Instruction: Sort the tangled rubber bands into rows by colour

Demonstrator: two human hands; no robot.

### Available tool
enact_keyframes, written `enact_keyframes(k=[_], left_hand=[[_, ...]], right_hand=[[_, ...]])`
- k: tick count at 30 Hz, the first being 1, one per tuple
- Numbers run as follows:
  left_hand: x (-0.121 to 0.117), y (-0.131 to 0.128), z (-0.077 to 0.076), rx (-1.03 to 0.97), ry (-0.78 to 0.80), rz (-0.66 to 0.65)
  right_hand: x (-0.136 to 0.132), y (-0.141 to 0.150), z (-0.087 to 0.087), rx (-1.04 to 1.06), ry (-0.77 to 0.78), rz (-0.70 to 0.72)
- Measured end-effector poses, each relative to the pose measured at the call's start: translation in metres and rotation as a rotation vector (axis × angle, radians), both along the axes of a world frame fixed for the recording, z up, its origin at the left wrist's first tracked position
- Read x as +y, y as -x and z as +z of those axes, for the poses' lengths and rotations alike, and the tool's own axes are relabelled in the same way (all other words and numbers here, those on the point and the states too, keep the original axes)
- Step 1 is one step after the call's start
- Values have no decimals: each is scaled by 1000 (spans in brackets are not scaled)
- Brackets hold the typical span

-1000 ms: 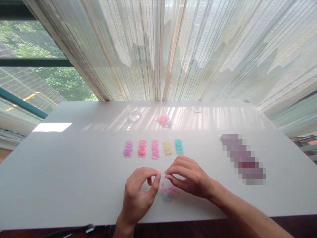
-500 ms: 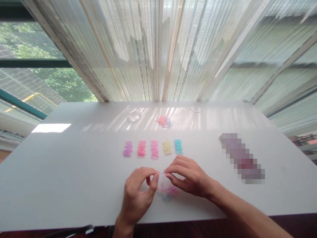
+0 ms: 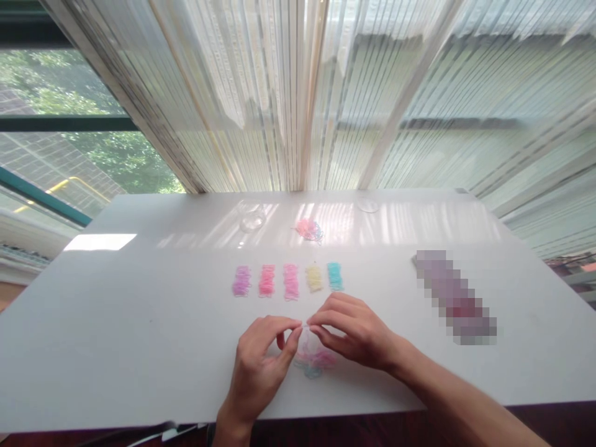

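My left hand (image 3: 263, 357) and my right hand (image 3: 358, 332) meet near the table's front, thumb and forefinger of each pinched. Between the fingertips is a small pale purple rubber band (image 3: 305, 325). Just below them on the white table (image 3: 139, 347) lies a loose pile of mixed pink, purple and teal bands (image 3: 317, 359), partly hidden by my hands. Beyond my fingers, bands lie in separate colour stacks: purple (image 3: 241, 281), coral pink (image 3: 267, 281), light pink (image 3: 291, 282), yellow (image 3: 314, 279) and turquoise (image 3: 334, 277).
Farther back sits another mixed heap of bands (image 3: 309, 230). A clear round container (image 3: 252, 220) stands to its left, and a clear round disc (image 3: 367, 204) lies to its right. At the right is a blurred-out long object (image 3: 456, 298). A striped sheer curtain (image 3: 261, 93) hangs behind the table.
My fingertips have come slightly closer together, so less of the band shows between them. The stacks and piles have stayed put; the curtain has shifted.
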State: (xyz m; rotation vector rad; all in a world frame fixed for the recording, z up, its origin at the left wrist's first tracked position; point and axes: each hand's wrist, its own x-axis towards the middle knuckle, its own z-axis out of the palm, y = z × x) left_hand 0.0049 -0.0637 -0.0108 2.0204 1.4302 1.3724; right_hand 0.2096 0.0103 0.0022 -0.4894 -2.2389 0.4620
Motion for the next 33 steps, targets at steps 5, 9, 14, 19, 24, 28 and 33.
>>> enact_keyframes(k=[5,9,14,19,24,28,33], left_hand=[[0,4,4,51,61,-27],[2,7,7,77,84,-31],[3,9,12,56,93,-50],[4,11,16,50,73,-56],[9,23,19,99,59,-53],[14,54,18,182,41,34],[21,97,10,288,88,228]], right_hand=[[0,0,1,-15,-3,-7],[0,0,3,-22,-11,-8],[1,0,4,-26,-15,-26],[0,0,3,-31,-9,-23],[1,0,1,-50,-16,-24],[2,-1,0,-72,-3,-32],[2,-3,1,-107,23,-20]])
